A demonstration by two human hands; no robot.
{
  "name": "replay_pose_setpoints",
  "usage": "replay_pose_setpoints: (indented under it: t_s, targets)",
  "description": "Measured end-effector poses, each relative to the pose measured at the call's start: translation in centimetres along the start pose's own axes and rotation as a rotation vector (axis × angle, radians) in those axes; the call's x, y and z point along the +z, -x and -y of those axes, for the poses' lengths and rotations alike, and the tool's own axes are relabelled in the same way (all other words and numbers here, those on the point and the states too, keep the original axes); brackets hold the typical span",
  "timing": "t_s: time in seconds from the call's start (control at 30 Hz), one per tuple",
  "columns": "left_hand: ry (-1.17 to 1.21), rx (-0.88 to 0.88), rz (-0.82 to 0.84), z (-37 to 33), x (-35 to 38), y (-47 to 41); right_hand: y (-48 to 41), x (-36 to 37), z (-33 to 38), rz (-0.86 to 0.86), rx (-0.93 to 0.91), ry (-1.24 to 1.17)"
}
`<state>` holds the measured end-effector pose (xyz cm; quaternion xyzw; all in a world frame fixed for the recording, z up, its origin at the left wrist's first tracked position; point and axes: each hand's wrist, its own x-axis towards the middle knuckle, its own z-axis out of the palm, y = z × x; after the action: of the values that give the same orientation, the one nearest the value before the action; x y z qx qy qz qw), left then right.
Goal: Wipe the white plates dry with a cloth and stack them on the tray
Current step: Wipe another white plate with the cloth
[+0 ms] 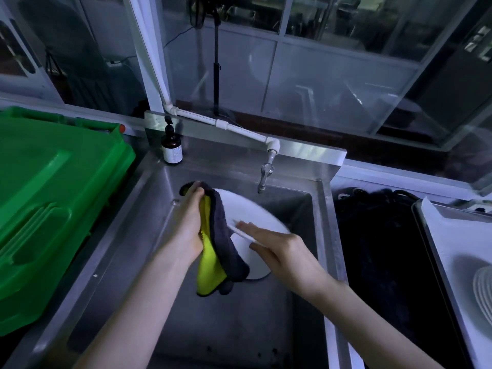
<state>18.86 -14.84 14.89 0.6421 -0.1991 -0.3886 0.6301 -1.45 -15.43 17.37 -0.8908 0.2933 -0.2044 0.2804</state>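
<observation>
Over the steel sink [149, 209] my right hand [277, 246] grips the near rim of a white plate [247, 209], which is tilted on edge. My left hand [189, 225] presses a cloth [226, 251], dark grey outside and yellow inside, against the plate's left side; the cloth hangs down and covers part of the plate. A second white round shape [253, 265] shows below my right hand, partly hidden. At the far right, a stack of white plates [483, 291] lies on a pale tray [447, 235].
A green plastic crate [53, 195] sits to the left of the sink. A brown pump bottle [171, 147] stands on the back ledge. A tap [266, 174] hangs over the basin. Dark material [378, 249] fills the space between sink and tray.
</observation>
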Motion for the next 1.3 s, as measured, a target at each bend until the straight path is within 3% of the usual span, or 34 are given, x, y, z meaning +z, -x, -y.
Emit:
replay_pose_setpoints:
  t_s: [0.03, 0.07, 0.1, 0.17, 0.23, 0.33, 0.43, 0.5, 0.63, 0.77, 0.87, 0.97, 1.13, 1.3]
  targets:
    - [-0.011, 0.042, -0.044, 0.0, 0.6, 0.2, -0.1, 0.1, 0.1, -0.026, 0.094, -0.132]
    - [-0.136, 0.163, 0.076, 0.4, 1.4, 0.8, -0.1, 0.3, 0.2, -0.061, 0.176, -0.259]
    - [-0.229, 0.177, 0.159, 0.6, 2.0, 1.2, -0.1, 0.5, 0.3, -0.093, 0.243, -0.401]
    - [-0.253, 0.251, 0.097, 1.4, 2.7, 1.4, 0.1, 1.1, 0.4, -0.137, 0.332, -0.742]
    - [-0.270, 0.465, 0.132, 2.2, 2.8, 1.4, 0.2, 1.3, 0.2, -0.151, 0.411, -1.041]
    - [-0.629, 0.782, 0.306, 3.3, 2.7, 2.8, -0.5, 0.4, -0.2, -0.204, 0.444, -1.268]
    - [-0.820, 0.976, 0.405, 3.6, 2.2, 3.0, -1.0, -0.2, -0.3, -0.214, 0.420, -1.325]
    - [-0.801, 0.940, 0.424, 2.7, 2.0, 2.1, -0.8, -0.2, -0.1, -0.206, 0.430, -1.317]
    - [-0.636, 0.667, 0.396, 2.0, 1.7, 0.7, -0.2, -0.8, -0.1, -0.180, 0.463, -1.283]
    - [-0.886, 1.002, 0.435, 3.1, 1.9, 2.7, -0.3, -1.3, -0.2, -0.187, 0.461, -1.327]
    - [-0.913, 1.111, 0.505, 2.5, 2.3, 2.6, -0.5, -1.2, -0.2, -0.199, 0.471, -1.341]
    - [-0.897, 1.029, 0.523, 1.6, 2.1, 0.9, -0.3, -1.2, -0.3, -0.186, 0.489, -1.308]
    - [-0.712, 0.731, 0.508, 2.2, 0.9, -1.3, 0.8, -1.8, -0.8, -0.193, 0.524, -1.321]
    - [-0.762, 0.763, 0.422, 3.9, 0.0, 0.4, 1.3, -1.9, -1.3, -0.284, 0.586, -1.410]
